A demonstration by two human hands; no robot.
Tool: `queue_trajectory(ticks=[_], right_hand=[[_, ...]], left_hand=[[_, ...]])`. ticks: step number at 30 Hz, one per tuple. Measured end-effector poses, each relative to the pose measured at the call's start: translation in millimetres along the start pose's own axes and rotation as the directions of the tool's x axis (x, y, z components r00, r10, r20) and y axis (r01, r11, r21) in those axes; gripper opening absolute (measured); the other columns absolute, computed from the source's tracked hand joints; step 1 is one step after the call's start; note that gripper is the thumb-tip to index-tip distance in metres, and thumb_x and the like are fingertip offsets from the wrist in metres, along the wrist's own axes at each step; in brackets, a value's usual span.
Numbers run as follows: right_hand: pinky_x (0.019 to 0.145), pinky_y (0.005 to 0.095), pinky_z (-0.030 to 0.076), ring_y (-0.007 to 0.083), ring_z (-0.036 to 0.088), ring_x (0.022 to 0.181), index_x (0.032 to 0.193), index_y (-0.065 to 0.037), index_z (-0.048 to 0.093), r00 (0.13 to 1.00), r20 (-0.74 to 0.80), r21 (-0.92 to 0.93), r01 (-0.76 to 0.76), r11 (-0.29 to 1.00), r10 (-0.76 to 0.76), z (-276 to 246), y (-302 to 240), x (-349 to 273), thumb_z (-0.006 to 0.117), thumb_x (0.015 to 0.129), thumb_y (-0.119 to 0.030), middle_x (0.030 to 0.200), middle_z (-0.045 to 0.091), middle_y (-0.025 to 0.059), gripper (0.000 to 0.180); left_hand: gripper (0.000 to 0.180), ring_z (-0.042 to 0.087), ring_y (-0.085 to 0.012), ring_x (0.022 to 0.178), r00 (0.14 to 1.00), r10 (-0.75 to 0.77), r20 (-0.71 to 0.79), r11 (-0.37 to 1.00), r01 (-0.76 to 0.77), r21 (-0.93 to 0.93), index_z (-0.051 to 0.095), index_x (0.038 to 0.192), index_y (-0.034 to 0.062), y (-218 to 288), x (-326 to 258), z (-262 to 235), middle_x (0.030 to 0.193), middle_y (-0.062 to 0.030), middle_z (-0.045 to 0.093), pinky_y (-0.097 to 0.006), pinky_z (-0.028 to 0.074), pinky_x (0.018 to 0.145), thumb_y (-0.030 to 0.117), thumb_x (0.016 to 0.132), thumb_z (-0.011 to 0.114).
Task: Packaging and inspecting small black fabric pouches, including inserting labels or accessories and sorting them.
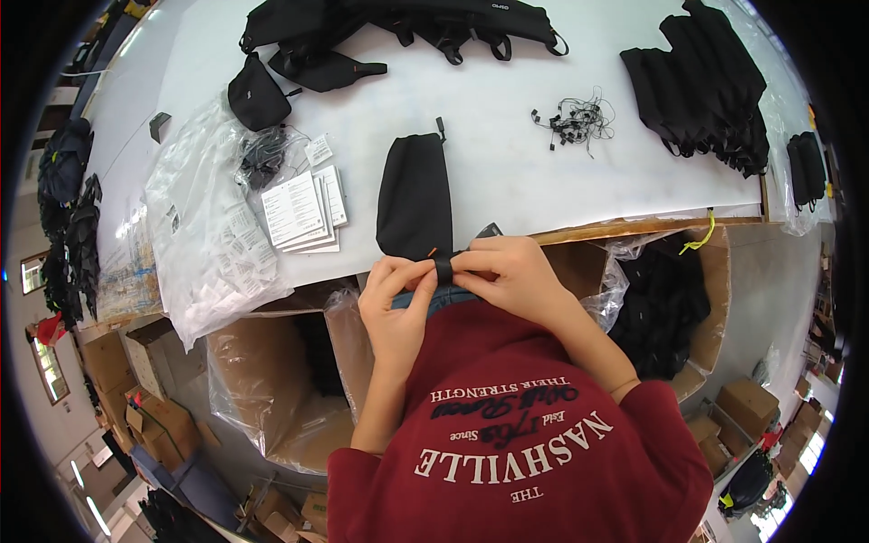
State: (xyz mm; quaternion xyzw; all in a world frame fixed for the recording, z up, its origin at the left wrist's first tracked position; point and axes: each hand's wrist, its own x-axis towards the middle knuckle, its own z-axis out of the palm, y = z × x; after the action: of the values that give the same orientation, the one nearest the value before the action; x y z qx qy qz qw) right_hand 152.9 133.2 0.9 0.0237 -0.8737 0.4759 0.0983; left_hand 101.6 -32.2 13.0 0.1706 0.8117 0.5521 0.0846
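Note:
A narrow black fabric pouch (pixel 414 195) lies on the white table (pixel 507 154), its near end at the table's front edge. My left hand (pixel 396 294) and my right hand (pixel 507 271) meet at that end. Both pinch a small black strap loop (pixel 443 268) between fingertips. A tiny orange bit shows beside the loop. My red sleeves come up from the lower edge.
A stack of white paper cards (pixel 303 210) and a heap of clear plastic bags (pixel 204 226) lie left. Black bags (pixel 398 27) sit at the back, folded black pouches (pixel 706 90) at right, black string tags (pixel 575 119) between. Open cardboard boxes (pixel 272 380) stand below the table.

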Motion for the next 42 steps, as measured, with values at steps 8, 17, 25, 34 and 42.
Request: queue_trajectory(ticks=[8,17,25,34,42], right_hand=[[0.066,0.0195,0.040,0.0051,0.050,0.072,0.101,-0.005,0.054,0.920,0.130,0.828,-0.306,0.470,0.370,-13.6,0.4,-5.6,0.061,0.089,-0.009,0.081,0.054,-0.0014,0.014],[0.068,0.0198,0.044,0.0077,0.057,0.077,0.096,-0.005,0.053,0.916,0.168,0.897,-0.295,0.329,0.364,-19.6,-9.9,-4.5,0.060,0.090,-0.007,0.086,0.067,0.0078,0.010],[0.055,0.0185,0.041,0.0066,0.055,0.062,0.081,-0.004,0.061,0.867,0.117,0.859,-0.333,0.389,0.484,-9.3,-13.8,-5.5,0.068,0.084,-0.011,0.077,0.067,0.0070,0.010],[0.063,0.0202,0.046,0.0067,0.061,0.071,0.083,-0.001,0.064,0.873,0.113,0.844,-0.336,0.418,0.474,-10.3,-12.8,-6.2,0.068,0.084,-0.010,0.077,0.066,0.0041,0.009],[0.055,0.0192,0.041,0.0049,0.057,0.062,0.077,-0.002,0.065,0.933,0.172,0.682,-0.345,0.644,0.317,-24.3,-12.9,-9.0,0.071,0.082,-0.012,0.068,0.064,0.0014,0.012]], left_hand=[[0.006,0.048,-0.0086,0.064,0.973,-0.220,0.074,0.713,0.213,-0.668,0.053,0.094,0.0004,13.6,10.0,-18.0,0.085,-0.0072,0.054,-0.019,0.039,0.063,0.005,0.091,0.054],[0.009,0.034,-0.0008,0.062,0.946,-0.233,0.224,0.756,0.322,-0.570,0.063,0.091,0.0005,17.3,7.1,-9.7,0.070,0.0067,0.042,-0.016,0.027,0.055,0.000,0.083,0.066],[0.006,0.034,-0.0044,0.057,0.993,-0.043,0.111,0.965,0.070,-0.255,0.065,0.082,0.0010,24.0,8.5,6.8,0.065,0.0033,0.040,-0.020,0.025,0.051,0.003,0.079,0.069],[0.006,0.034,-0.0059,0.055,0.994,0.001,0.109,0.989,0.015,-0.148,0.065,0.081,0.0015,27.7,9.1,4.9,0.064,0.0018,0.041,-0.021,0.025,0.050,0.003,0.077,0.070],[0.013,0.034,-0.0055,0.056,0.972,-0.048,0.231,0.965,0.105,-0.242,0.063,0.081,0.0032,20.8,9.9,-4.3,0.062,0.0032,0.041,-0.021,0.027,0.051,0.006,0.075,0.074]])
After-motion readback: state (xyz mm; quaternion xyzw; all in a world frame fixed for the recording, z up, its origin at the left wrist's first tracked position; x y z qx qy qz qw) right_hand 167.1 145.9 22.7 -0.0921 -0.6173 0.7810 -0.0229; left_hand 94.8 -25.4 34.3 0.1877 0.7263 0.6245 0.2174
